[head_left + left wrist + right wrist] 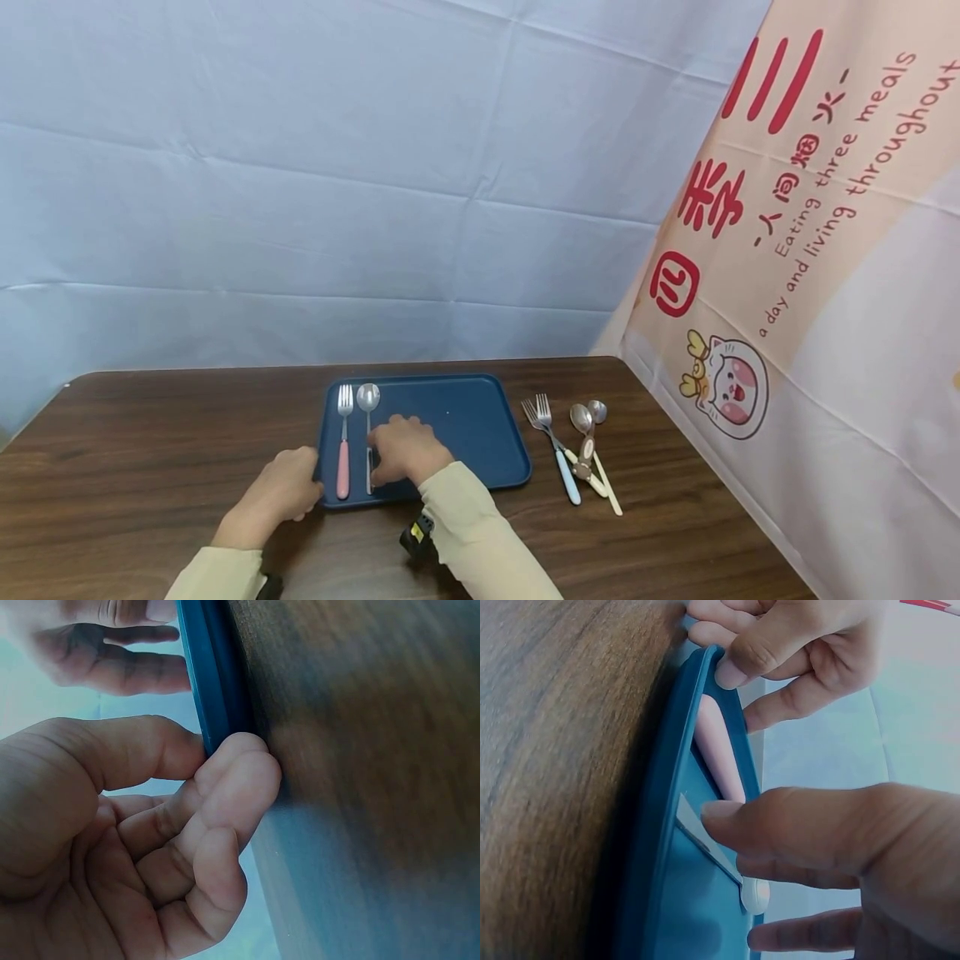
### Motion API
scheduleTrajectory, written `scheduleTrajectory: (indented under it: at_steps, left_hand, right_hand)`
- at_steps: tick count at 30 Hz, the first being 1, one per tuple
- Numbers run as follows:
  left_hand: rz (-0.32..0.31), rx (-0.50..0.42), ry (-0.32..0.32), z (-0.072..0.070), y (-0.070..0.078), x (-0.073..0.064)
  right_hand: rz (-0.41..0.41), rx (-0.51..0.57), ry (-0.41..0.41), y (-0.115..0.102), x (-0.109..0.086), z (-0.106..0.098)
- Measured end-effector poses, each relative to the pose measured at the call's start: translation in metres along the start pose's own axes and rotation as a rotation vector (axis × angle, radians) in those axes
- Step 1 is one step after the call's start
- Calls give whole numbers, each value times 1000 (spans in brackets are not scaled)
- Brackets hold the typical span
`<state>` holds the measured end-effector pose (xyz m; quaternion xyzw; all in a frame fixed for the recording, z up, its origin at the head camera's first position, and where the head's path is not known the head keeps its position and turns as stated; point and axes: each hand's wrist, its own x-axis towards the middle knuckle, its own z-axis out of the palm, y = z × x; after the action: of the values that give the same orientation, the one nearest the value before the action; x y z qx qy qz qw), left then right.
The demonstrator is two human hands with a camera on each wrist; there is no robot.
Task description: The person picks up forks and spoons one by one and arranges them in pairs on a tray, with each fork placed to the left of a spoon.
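My left hand (283, 487) grips the near left corner of a dark blue tray (465, 479). In the left wrist view its thumb (169, 750) is at the rim, its curled fingers (244, 784) on the rim's underside. Inside the tray, a fork with a pink handle (342, 471) lies along the left side. Beside it lies a silver spoon (368, 398), bowl pointing away. My right hand (408, 450) is over the tray just right of the spoon's handle. In the right wrist view its thumb tip (721, 814) is right at that handle, the fingers extended.
Right of the tray, several forks and spoons lie in a loose pile on the wooden table (165, 450), among them a fork with a light blue handle (567, 477) and a spoon with a cream handle (609, 487). A pale cloth (315, 208) hangs behind; a printed cloth (810, 350) hangs on the right.
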<state>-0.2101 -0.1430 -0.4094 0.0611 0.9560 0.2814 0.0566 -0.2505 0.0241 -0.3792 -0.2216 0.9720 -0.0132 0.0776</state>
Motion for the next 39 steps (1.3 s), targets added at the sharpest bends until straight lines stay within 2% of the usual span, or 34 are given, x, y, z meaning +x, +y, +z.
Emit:
scheduleTrajectory:
  at_steps: [13,21,29,39]
  left_hand:
    - [-5,-14,0,1,0,0]
    - [-9,-25,7,1,1,-1]
    - [-13,-21,1,2,1,1]
    - [-24,-13,-12,0,-1,4]
  right_hand:
    - [-10,4,1,10,-4,2]
    - [-9,18,32,30,-12,2]
    - [26,27,57,56,-24,1]
    - [70,78,47,87,-32,-1]
